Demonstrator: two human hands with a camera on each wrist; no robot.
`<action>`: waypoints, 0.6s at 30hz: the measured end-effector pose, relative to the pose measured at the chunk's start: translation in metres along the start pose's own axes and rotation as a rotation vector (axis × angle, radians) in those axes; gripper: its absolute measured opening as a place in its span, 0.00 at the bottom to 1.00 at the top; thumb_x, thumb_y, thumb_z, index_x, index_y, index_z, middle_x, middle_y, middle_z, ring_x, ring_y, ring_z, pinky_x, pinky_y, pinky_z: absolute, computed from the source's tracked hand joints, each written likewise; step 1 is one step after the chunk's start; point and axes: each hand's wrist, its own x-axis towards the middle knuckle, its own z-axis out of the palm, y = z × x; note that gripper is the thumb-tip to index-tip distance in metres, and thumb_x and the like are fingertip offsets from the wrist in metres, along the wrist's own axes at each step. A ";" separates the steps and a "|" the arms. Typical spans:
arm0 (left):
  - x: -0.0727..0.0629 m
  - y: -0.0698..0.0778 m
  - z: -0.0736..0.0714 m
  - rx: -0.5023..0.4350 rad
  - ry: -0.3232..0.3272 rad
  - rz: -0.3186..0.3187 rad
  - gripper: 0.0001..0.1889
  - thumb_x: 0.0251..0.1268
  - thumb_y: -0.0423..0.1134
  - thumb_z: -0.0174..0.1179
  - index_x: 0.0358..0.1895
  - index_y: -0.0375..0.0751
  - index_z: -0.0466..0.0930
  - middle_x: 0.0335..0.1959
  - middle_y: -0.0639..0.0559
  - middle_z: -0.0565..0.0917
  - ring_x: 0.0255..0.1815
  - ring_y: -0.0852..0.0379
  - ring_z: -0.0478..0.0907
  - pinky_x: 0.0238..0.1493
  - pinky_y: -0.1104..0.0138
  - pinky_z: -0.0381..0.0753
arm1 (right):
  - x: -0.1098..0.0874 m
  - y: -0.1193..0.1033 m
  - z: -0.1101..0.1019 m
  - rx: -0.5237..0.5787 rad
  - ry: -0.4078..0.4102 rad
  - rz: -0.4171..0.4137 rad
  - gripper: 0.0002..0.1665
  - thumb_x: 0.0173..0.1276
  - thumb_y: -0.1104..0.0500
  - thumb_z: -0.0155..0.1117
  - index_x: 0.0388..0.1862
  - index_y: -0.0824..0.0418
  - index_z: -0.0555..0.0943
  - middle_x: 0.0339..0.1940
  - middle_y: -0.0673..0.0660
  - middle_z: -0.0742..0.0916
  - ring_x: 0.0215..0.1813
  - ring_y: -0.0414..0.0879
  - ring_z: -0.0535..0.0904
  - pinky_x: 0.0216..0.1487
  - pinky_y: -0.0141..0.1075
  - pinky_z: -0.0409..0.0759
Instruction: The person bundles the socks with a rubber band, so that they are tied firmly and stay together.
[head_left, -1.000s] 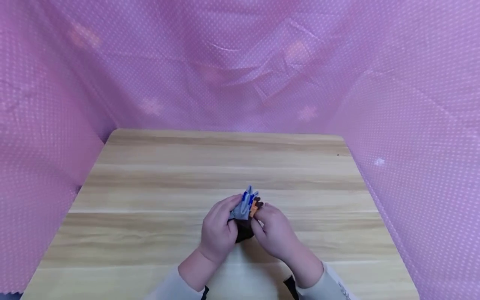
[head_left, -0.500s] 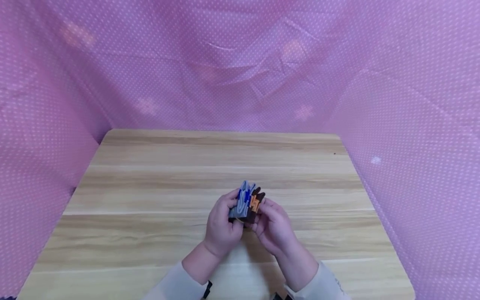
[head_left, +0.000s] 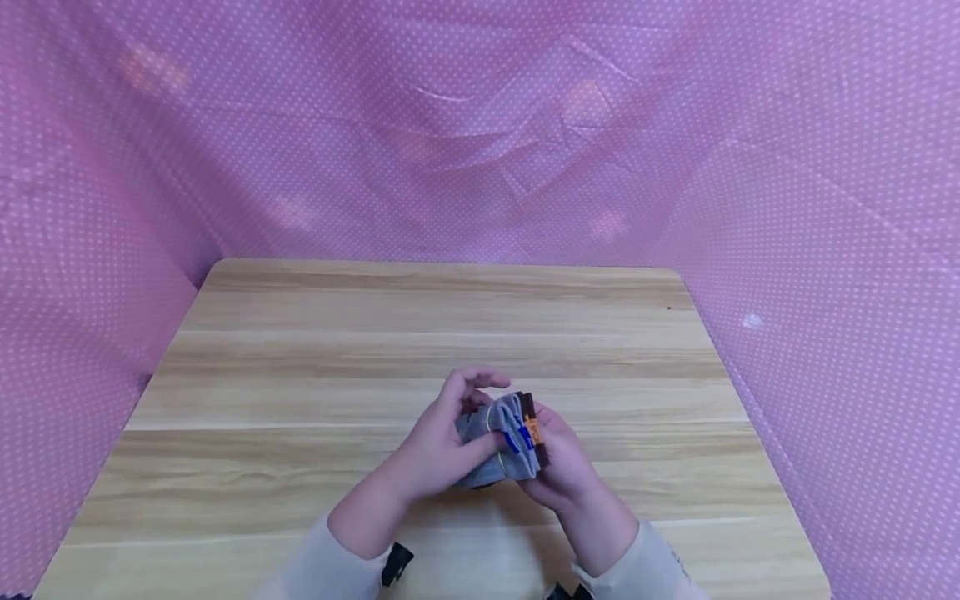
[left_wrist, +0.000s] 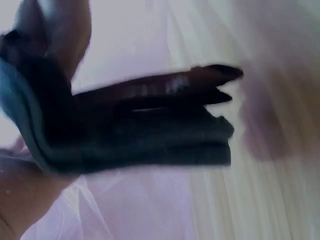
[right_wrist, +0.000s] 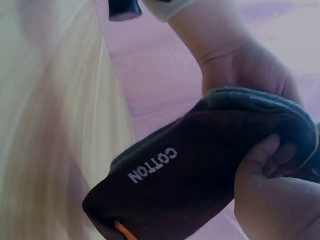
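Both hands hold a folded bundle of socks above the table, grey socks [head_left: 516, 467] on one side and dark brown socks [right_wrist: 185, 195] on the other. A thin yellow band [head_left: 489, 418] crosses the grey side. Blue and orange marks show at the bundle's right end in the head view. My left hand [head_left: 435, 454] lays its thumb over the grey side, its fingers arched along the far edge. My right hand [head_left: 567, 467] grips the brown side, its fingers mostly hidden by the socks there. White "COTTON" lettering shows on the brown sock in the right wrist view.
A light wood-grain table [head_left: 300, 367] lies below the hands. Pink dotted fabric [head_left: 480, 142] hangs behind it and along both sides. Black wrist devices [head_left: 397, 563] sit by the sleeve cuffs.
The bundle has turned, so its grey side and yellow band face up and its marked end points right. The left fingers have lifted and spread, and the left thumb has moved across the grey side.
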 end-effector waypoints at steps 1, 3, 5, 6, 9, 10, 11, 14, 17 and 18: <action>0.002 0.001 -0.003 0.005 -0.022 -0.048 0.26 0.67 0.30 0.70 0.66 0.44 0.72 0.62 0.53 0.83 0.59 0.51 0.80 0.66 0.54 0.74 | 0.000 0.000 0.000 -0.014 -0.006 0.009 0.08 0.79 0.56 0.63 0.48 0.55 0.86 0.41 0.47 0.89 0.41 0.35 0.84 0.44 0.27 0.81; 0.004 0.001 -0.009 0.037 -0.063 -0.126 0.25 0.65 0.33 0.73 0.63 0.46 0.76 0.56 0.55 0.84 0.54 0.53 0.79 0.62 0.54 0.75 | 0.000 -0.001 0.001 -0.051 0.000 0.030 0.06 0.78 0.56 0.64 0.47 0.56 0.86 0.39 0.46 0.89 0.39 0.34 0.84 0.41 0.26 0.81; 0.004 0.000 -0.012 0.038 -0.096 -0.178 0.20 0.65 0.35 0.74 0.57 0.46 0.79 0.49 0.56 0.85 0.51 0.54 0.80 0.60 0.56 0.75 | 0.000 0.000 0.001 -0.092 0.019 0.059 0.06 0.77 0.55 0.66 0.45 0.56 0.87 0.37 0.46 0.90 0.36 0.33 0.84 0.39 0.25 0.81; 0.003 -0.002 -0.013 0.026 -0.109 -0.194 0.18 0.65 0.35 0.74 0.55 0.45 0.80 0.46 0.56 0.86 0.48 0.54 0.80 0.58 0.57 0.75 | -0.001 0.001 0.001 -0.107 0.025 0.077 0.06 0.76 0.55 0.67 0.45 0.56 0.87 0.36 0.46 0.90 0.35 0.33 0.83 0.37 0.25 0.80; 0.001 -0.007 -0.015 -0.071 -0.132 -0.208 0.14 0.66 0.32 0.72 0.52 0.41 0.80 0.43 0.54 0.86 0.48 0.53 0.81 0.59 0.61 0.75 | -0.001 0.003 0.000 -0.121 0.026 0.114 0.08 0.78 0.54 0.66 0.46 0.56 0.88 0.36 0.46 0.90 0.35 0.33 0.84 0.37 0.25 0.81; 0.001 -0.009 -0.016 -0.114 -0.142 -0.200 0.13 0.67 0.30 0.70 0.51 0.39 0.80 0.44 0.53 0.86 0.48 0.53 0.81 0.60 0.62 0.75 | -0.001 0.004 0.000 -0.111 0.014 0.118 0.08 0.79 0.55 0.64 0.46 0.56 0.88 0.37 0.46 0.90 0.35 0.33 0.84 0.37 0.25 0.81; 0.000 -0.011 -0.017 -0.154 -0.151 -0.186 0.12 0.67 0.29 0.69 0.50 0.36 0.80 0.44 0.53 0.87 0.49 0.52 0.81 0.60 0.63 0.74 | -0.001 0.004 -0.001 -0.095 -0.004 0.119 0.09 0.81 0.55 0.62 0.47 0.56 0.88 0.38 0.47 0.91 0.36 0.33 0.84 0.39 0.25 0.81; -0.001 -0.016 -0.021 -0.269 -0.177 -0.149 0.10 0.67 0.25 0.65 0.50 0.29 0.81 0.47 0.53 0.87 0.52 0.53 0.81 0.62 0.64 0.75 | -0.003 0.004 -0.002 -0.018 -0.052 0.115 0.14 0.85 0.57 0.53 0.48 0.57 0.86 0.41 0.48 0.91 0.40 0.35 0.86 0.42 0.27 0.82; -0.003 -0.021 -0.025 -0.386 -0.205 -0.135 0.10 0.68 0.24 0.61 0.50 0.26 0.78 0.46 0.54 0.88 0.50 0.55 0.83 0.58 0.64 0.79 | -0.004 0.002 -0.004 0.076 -0.081 0.110 0.22 0.88 0.59 0.42 0.50 0.58 0.86 0.45 0.51 0.91 0.45 0.38 0.87 0.48 0.29 0.83; -0.004 -0.023 -0.027 -0.425 -0.212 -0.139 0.10 0.69 0.23 0.61 0.51 0.27 0.78 0.47 0.54 0.88 0.50 0.55 0.84 0.57 0.64 0.80 | -0.005 0.001 -0.005 0.109 -0.085 0.109 0.24 0.89 0.60 0.38 0.52 0.59 0.86 0.47 0.52 0.91 0.47 0.39 0.87 0.50 0.31 0.84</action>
